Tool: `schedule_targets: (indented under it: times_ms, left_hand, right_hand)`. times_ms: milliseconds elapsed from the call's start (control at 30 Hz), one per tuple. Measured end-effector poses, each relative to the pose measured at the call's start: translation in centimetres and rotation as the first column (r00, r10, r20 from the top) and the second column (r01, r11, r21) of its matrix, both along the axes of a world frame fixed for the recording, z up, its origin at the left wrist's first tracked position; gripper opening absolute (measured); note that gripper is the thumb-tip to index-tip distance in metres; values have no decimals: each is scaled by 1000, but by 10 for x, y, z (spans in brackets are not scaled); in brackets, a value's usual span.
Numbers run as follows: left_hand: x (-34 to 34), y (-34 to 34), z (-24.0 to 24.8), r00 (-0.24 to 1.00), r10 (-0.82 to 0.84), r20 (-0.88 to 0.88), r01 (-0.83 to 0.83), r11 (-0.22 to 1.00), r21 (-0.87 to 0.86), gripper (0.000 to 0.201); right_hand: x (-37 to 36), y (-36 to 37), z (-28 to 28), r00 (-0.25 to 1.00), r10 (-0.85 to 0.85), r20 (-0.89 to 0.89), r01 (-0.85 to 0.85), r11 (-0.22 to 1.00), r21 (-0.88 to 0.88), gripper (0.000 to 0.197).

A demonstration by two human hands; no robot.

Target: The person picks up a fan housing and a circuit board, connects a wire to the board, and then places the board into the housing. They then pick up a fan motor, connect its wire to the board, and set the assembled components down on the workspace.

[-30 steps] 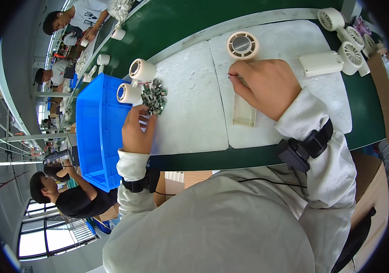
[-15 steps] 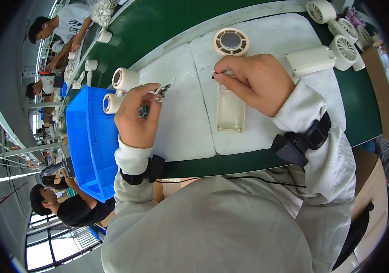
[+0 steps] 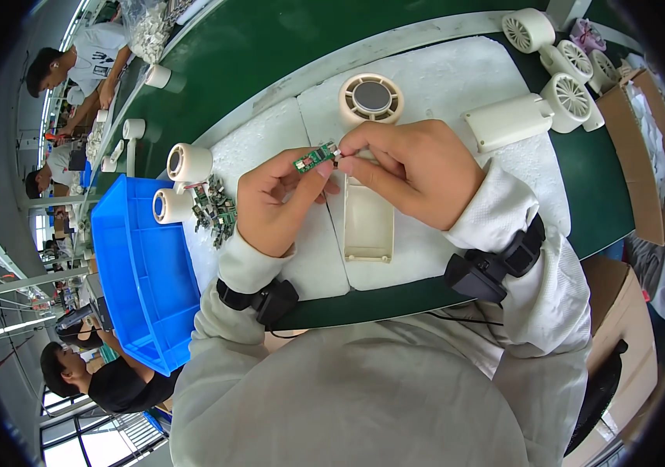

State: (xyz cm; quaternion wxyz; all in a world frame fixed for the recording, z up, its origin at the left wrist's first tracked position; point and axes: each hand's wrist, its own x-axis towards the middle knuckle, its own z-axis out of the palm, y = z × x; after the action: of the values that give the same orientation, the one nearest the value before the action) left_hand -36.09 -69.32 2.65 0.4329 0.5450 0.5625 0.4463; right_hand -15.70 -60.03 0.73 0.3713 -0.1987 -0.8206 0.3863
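My left hand [image 3: 274, 204] pinches a small green circuit board [image 3: 314, 159] between thumb and fingers, over the white foam sheet [image 3: 270, 272]. My right hand [image 3: 426, 167] is closed at the board's right end, fingertips on a small white connector [image 3: 337, 153] that meets or touches the board. Whether it is fully seated I cannot tell. Below the hands lies a cream handheld fan's open handle shell [image 3: 369, 222], its hollow side up. The fan's round head [image 3: 371, 97], with a grey disc at its centre, shows beyond my fingers; the neck between is hidden.
A pile of circuit boards [image 3: 214, 210] lies left of my left hand, by two cream fan heads [image 3: 190, 163] and a blue bin [image 3: 146, 272]. At right are a closed handle [image 3: 507, 122], several fans [image 3: 566, 101] and a cardboard box [image 3: 644, 156]. Other people work at far left.
My left hand has moved right from the board pile, bringing a circuit board to my right hand. The pile it covered now shows. The whole view has shifted slightly.
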Motion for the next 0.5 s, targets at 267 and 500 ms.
schedule_targets:
  times_ms: [267,500]
  left_hand:
    - [2,-2,0,1000,23,17,-23,1000,-1,28]
    - [0,0,-1,997,57,52,-56,998,-22,32]
  right_hand:
    - [2,-1,6,999,1,39,1,999,-50,11]
    - [0,-3,5,999,-19,28,19,999,-28,11]
